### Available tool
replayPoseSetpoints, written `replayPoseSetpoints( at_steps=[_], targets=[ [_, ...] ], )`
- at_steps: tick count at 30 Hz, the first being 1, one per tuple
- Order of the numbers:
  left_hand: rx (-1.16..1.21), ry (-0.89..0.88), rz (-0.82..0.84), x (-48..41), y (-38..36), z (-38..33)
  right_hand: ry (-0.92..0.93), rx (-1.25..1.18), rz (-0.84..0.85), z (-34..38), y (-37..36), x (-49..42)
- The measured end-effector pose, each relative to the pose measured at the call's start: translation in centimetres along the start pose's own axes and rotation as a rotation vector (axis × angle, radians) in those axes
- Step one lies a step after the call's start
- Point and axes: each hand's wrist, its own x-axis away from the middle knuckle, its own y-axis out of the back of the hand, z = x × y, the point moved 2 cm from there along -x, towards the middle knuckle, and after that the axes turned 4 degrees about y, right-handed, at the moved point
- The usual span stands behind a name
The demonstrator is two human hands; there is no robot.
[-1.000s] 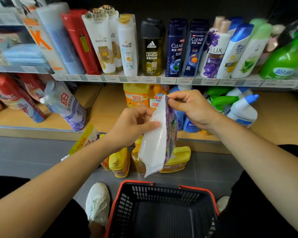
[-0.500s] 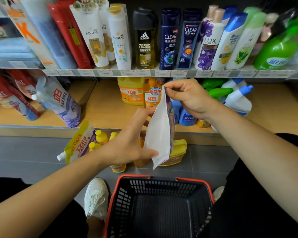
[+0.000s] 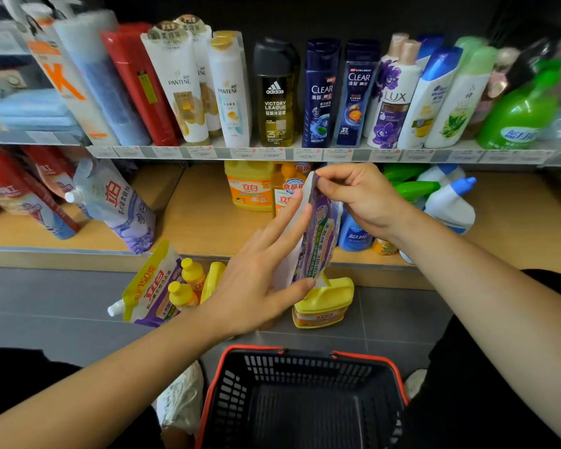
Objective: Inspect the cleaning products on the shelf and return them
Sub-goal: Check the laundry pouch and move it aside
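I see right grip [image 3: 366,202] pinching pouch [image 3: 318,241] top edge; left grip [image 3: 256,293] spread flat against its back; basket [image 3: 305,351] below, apart.

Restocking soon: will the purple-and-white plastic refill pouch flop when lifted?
Likely floppy: the purple-and-white plastic refill pouch curves between the right hand pinching its top and the left hand backing it. Probably slippery: its film looks glossy.

Head view — downward, close on shelf [image 3: 208,218]
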Motion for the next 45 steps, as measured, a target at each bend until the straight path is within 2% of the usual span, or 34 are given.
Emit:
replayPoseSetpoints(
  at_steps=[4, 11, 13, 16, 23, 25, 28, 33, 36, 40, 42, 45],
  targets=[
    [-0.165, -0.012, 0.038, 0.9, -0.2, 0.1, -0.020, -0.002, -0.043, -0.4, 0.1, -0.1],
    [-0.175, -0.054, 0.050, 1.8, 0.2, 0.6, -0.058, -0.006, -0.120, -0.4, 0.3, -0.3],
    [-0.090, -0.068, 0.012, 2.4, 0.2, 1.0, -0.072, -0.001, -0.142, -0.4, 0.4, -0.3],
    [0.117, 0.018, -0.076, 2.9, 0.2, 1.3, -0.084, -0.004, -0.157, -0.3, 0.6, -0.3],
    [0.162, 0.091, -0.210, 2.5, 0.8, 1.6, -0.092, -0.017, -0.158, 0.3, 0.5, -0.5],
    [0.200, 0.178, -0.201, 2.2, 0.7, 1.9, -0.088, -0.009, -0.153, 0.3, 0.5, -0.5],
    [0.281, 0.306, -0.104, 2.1, 0.5, 2.3, -0.086, -0.001, -0.141, 0.2, 0.5, -0.4],
    [0.446, 0.364, 0.007, 2.0, 0.5, 2.9, -0.089, 0.036, -0.203, 0.0, 0.6, -0.4],
    [0.583, 0.395, -0.009, 1.8, 1.0, 3.6, -0.090, 0.076, -0.261, 0.2, 0.8, -0.6],
    [0.804, 0.466, -0.111, 1.5, 1.7, 4.3, -0.067, 0.129, -0.317, 0.6, 0.5, -0.4],
    [0.767, 0.529, -0.094, 1.5, 1.7, 4.8, -0.027, 0.191, -0.309, 0.8, 0.1, -0.2],
    [0.482, 0.504, -0.098, 1.0, 2.2, 5.0, 0.048, 0.299, -0.223, 1.2, -0.9, 0.3]
  ],
)
